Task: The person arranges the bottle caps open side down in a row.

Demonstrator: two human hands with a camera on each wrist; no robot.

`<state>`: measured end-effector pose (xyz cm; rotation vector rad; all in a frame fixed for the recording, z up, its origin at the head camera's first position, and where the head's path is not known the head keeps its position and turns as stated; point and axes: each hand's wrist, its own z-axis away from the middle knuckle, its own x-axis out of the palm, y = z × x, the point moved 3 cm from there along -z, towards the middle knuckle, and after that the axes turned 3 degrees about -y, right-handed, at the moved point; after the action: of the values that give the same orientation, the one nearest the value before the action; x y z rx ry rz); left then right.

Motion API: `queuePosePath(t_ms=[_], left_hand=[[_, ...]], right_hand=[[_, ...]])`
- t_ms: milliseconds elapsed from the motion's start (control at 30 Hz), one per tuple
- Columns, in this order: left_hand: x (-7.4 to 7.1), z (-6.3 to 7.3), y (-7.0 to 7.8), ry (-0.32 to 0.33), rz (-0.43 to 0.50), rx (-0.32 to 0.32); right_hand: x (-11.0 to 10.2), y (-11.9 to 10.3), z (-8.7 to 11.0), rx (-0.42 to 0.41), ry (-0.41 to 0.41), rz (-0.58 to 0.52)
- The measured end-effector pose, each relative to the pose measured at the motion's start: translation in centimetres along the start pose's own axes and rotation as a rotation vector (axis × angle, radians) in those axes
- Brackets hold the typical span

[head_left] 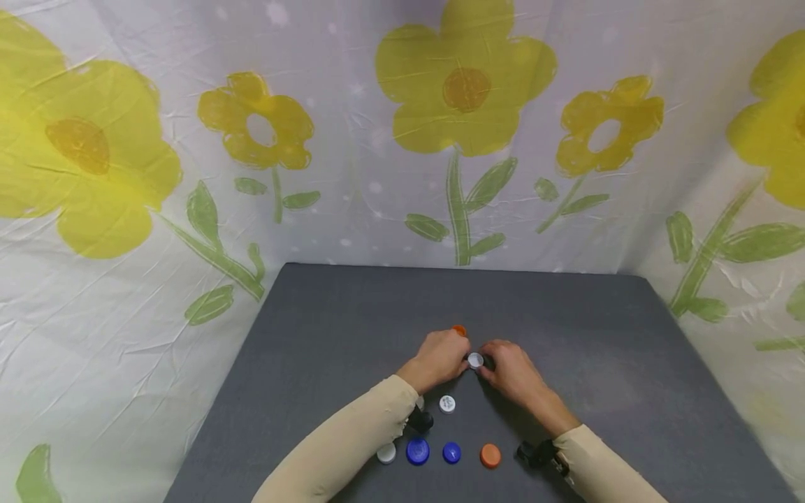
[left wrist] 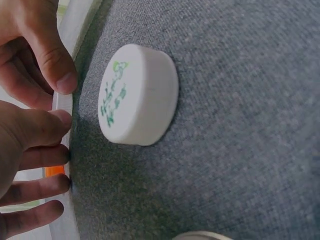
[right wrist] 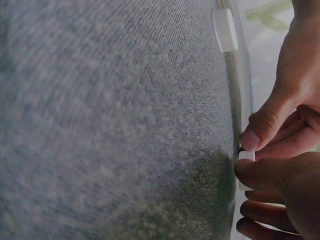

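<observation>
On the dark grey table, my left hand (head_left: 442, 358) and right hand (head_left: 512, 374) meet at a small white bottle cap (head_left: 475, 360). Both thumbs touch its rim in the left wrist view, and each hand pinches one side of this cap (left wrist: 62, 102). Just beyond the left fingers, an orange cap (head_left: 460, 330) is partly covered by them. Nearer to me lies a white cap with green print (head_left: 447, 404), which appears large as the printed cap (left wrist: 132, 95) from the left wrist. The far fingers of both hands are partly hidden.
Along the near side lie a white cap (head_left: 386, 453), a large blue cap (head_left: 418, 451), a smaller blue cap (head_left: 451, 453) and an orange-brown cap (head_left: 490, 456). Another pale cap (head_left: 420, 402) is mostly behind the left wrist. A flowered curtain (head_left: 352, 175) hangs round the table (head_left: 352, 314).
</observation>
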<state>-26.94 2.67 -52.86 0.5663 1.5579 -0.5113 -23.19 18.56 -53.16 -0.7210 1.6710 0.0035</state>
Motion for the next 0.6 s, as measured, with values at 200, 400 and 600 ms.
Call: queuePosePath(t_ms=[200, 400, 600], left_hand=[[-0.3, 0.5, -0.3, 0.007, 0.051, 0.003], [-1.1, 1.6, -0.7, 0.032, 0.076, 0.015], [-2.2, 3.2, -0.5, 0.080, 0.045, 0.039]], right_hand=[[-0.3, -0.2, 0.2, 0.000, 0.043, -0.028], [-1.0, -1.0, 0.4, -0.021, 0.063, -0.054], [-1.6, -2.1, 0.8, -0.055, 0.087, -0.072]])
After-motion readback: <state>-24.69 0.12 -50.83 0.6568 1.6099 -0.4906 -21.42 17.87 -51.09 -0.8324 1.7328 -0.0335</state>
